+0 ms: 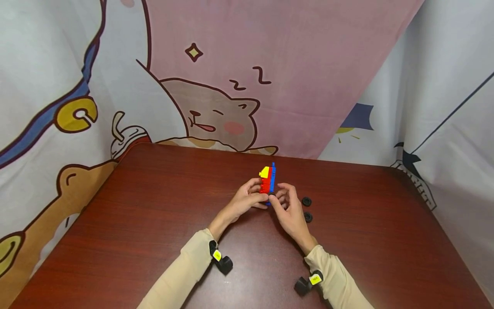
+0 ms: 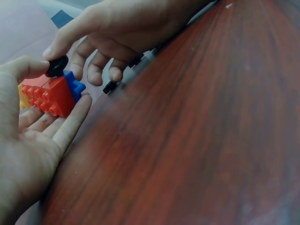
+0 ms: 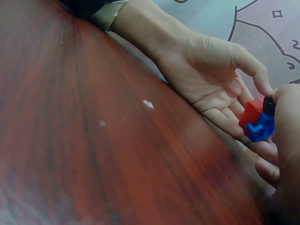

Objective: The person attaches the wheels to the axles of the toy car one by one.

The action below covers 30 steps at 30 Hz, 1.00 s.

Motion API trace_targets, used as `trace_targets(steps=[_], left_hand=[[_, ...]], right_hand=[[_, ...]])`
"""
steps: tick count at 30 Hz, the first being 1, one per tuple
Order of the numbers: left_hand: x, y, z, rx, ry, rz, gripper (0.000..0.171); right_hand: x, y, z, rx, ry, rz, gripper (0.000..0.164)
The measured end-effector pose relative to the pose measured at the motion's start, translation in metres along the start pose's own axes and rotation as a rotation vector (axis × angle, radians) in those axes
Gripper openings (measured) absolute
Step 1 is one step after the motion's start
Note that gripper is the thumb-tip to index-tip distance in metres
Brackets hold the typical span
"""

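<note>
A person's left hand [image 1: 245,199] grips a small toy built of red, blue and yellow plastic bricks [image 1: 266,183], the thumb over it and the fingers beneath, and holds it above the dark reddish-brown wooden bench [image 1: 154,206]. The right hand [image 1: 290,210] meets it from the other side; thumb and forefinger seem to pinch a round black wheel [image 2: 57,67] at the toy's near end, the remaining fingers loosely bent.

The step in hand appears to be fitting this wheel to the toy. The next move would call for the left hand to keep the toy steady while the right thumb presses the wheel square; whether it is seated cannot be told.

Only the head view clearly shows two spare black wheels, one farther [image 1: 306,201] and one nearer [image 1: 308,216], lying just beside the right hand, and the whole yellow sloped brick [image 1: 264,172]. The left wrist view brings out the studs on the red brick [image 2: 54,96] and the left thumb against the wheel. The right wrist view shows the jutting end of the blue piece [image 3: 260,129], though the right hand covers much of the wheel there.
</note>
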State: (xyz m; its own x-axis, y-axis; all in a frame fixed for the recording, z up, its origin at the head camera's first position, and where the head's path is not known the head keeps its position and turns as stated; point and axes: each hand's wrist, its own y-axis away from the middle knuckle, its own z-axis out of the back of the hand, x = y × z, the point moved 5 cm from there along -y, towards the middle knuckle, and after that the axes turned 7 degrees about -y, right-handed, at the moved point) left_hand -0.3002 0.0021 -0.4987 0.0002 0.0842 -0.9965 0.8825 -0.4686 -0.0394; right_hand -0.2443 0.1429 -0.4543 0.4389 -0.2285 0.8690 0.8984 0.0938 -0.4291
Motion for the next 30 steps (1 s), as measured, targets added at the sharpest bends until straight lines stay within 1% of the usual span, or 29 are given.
trace_targets(steps=[3, 9, 12, 15, 19, 24, 30], left_hand=[[-0.001, 0.0, 0.0, 0.011, 0.001, -0.003, 0.053], [-0.002, 0.001, 0.0, 0.026, 0.006, -0.008, 0.055], [-0.002, 0.001, 0.0, 0.032, 0.011, -0.007, 0.055], [-0.002, 0.0, 0.0, 0.036, 0.014, -0.006, 0.054], [-0.002, 0.0, -0.001, 0.029, 0.009, 0.004, 0.055], [-0.003, 0.001, -0.001, 0.02, 0.002, 0.012, 0.055], [-0.002, 0.001, -0.001, 0.015, 0.002, 0.018, 0.052]], right_hand=[[-0.003, 0.0, 0.001, 0.009, 0.009, -0.076, 0.042], [-0.005, 0.0, -0.001, 0.118, 0.014, -0.18, 0.044], [-0.006, 0.001, -0.001, 0.144, 0.012, -0.217, 0.045], [-0.007, 0.0, -0.001, 0.148, 0.025, -0.236, 0.046], [-0.005, 0.0, -0.002, 0.148, 0.045, -0.24, 0.046], [-0.008, -0.001, -0.002, 0.168, 0.049, -0.241, 0.045], [-0.041, 0.0, -0.002, 0.162, 0.029, -0.287, 0.048]])
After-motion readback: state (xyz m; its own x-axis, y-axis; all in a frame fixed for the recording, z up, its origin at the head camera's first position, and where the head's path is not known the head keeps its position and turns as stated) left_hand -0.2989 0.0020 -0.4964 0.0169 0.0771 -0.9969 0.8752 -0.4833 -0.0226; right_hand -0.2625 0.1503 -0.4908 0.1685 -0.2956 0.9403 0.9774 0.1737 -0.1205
